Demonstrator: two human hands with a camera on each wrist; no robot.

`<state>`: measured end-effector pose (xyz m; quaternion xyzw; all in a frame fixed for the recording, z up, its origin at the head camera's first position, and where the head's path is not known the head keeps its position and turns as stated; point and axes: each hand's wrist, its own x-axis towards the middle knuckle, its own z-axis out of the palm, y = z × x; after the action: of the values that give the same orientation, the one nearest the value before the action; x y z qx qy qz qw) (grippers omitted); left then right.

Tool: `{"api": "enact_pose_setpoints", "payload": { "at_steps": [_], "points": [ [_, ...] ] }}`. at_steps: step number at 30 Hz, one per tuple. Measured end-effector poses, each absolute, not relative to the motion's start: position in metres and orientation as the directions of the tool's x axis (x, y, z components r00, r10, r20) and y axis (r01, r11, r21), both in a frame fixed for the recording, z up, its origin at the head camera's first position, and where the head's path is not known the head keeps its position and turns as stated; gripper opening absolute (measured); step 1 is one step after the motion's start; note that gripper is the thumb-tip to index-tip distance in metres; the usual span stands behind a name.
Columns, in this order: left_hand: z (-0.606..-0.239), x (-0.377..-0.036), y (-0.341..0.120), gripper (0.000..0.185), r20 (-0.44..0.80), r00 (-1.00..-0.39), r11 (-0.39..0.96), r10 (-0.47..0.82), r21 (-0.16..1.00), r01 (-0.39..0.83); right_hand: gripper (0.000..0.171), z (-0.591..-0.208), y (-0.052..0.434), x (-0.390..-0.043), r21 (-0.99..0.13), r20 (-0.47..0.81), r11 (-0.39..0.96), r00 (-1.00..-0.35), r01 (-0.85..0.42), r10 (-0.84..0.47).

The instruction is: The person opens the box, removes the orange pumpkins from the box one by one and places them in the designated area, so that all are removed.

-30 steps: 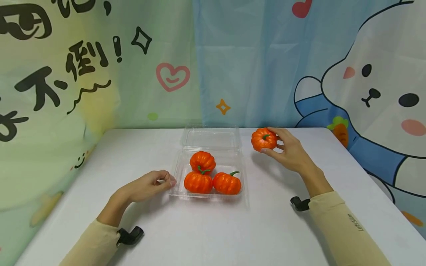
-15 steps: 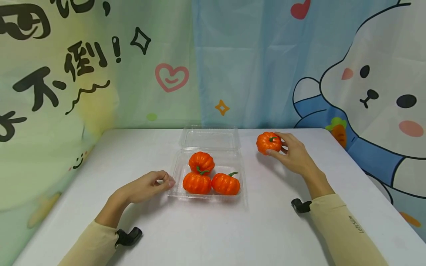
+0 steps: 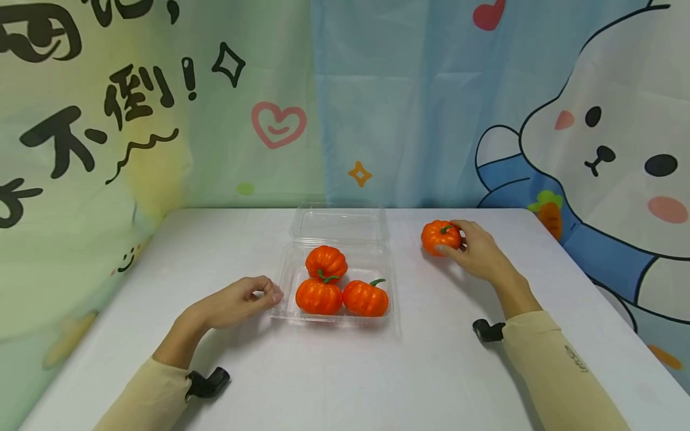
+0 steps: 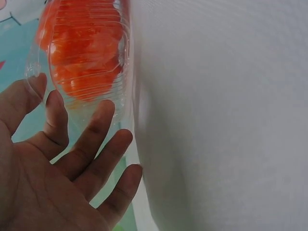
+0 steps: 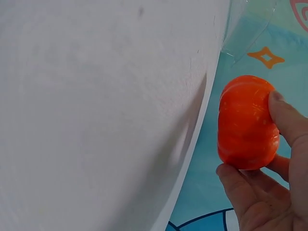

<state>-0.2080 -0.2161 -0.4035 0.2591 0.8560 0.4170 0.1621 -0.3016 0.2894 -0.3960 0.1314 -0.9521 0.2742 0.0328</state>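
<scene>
Orange and smooth, a pumpkin [image 3: 439, 237] is a little right of the frame's centre in the head view, and the grip of the right hand [image 3: 477, 251] is closed around its side. This rounded skin could slip, I think, because mainly the thumb and fingertips hold it; if released on its curve, it may roll on the table [image 3: 431, 371]. Whether it touches the table, I cannot tell surely. The clear box [image 3: 339, 318] near the centre looks thin; a pull on its rim could slide it and disturb the three other pumpkins [image 3: 319, 297] inside. The right forearm comes from the lower right, thumb nearer, fingers at the far side. The left hand [image 3: 242, 299], from the lower left, pinches the box's left edge between thumb and index finger, other fingers spread.
</scene>
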Motion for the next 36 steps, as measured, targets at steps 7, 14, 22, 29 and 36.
{"api": "enact_pose_setpoints", "payload": {
  "at_steps": [7, 14, 22, 29, 36],
  "points": [
    [-0.4013, -0.2086, -0.2157, 0.022, -0.066, -0.81, 0.515, 0.583, 0.801, 0.305, 0.072, -0.3961, 0.2932, -0.3024, -0.49, 0.141, 0.835, -0.968, -0.252, -0.209],
    [-0.3992, -0.2086, -0.2155, 0.021, -0.063, -0.816, 0.526, 0.575, 0.792, 0.31, 0.071, -0.3985, 0.2971, -0.3036, -0.481, 0.092, 0.851, -0.977, -0.212, -0.191],
    [-0.4004, -0.2093, -0.2155, 0.021, -0.074, -0.812, 0.529, 0.578, 0.792, 0.304, 0.073, -0.4022, 0.2985, -0.3043, -0.467, 0.076, 0.863, -0.981, -0.193, -0.178],
    [-0.4031, -0.2101, -0.2156, 0.021, -0.077, -0.812, 0.529, 0.579, 0.793, 0.301, 0.08, -0.4015, 0.2975, -0.3029, -0.448, 0.023, 0.88, -0.986, -0.158, -0.165],
    [-0.4024, -0.2096, -0.2163, 0.021, -0.079, -0.814, 0.534, 0.576, 0.79, 0.302, 0.078, -0.4016, 0.298, -0.3029, -0.428, 0.018, 0.89, -0.986, -0.159, -0.168]
  ]
}}
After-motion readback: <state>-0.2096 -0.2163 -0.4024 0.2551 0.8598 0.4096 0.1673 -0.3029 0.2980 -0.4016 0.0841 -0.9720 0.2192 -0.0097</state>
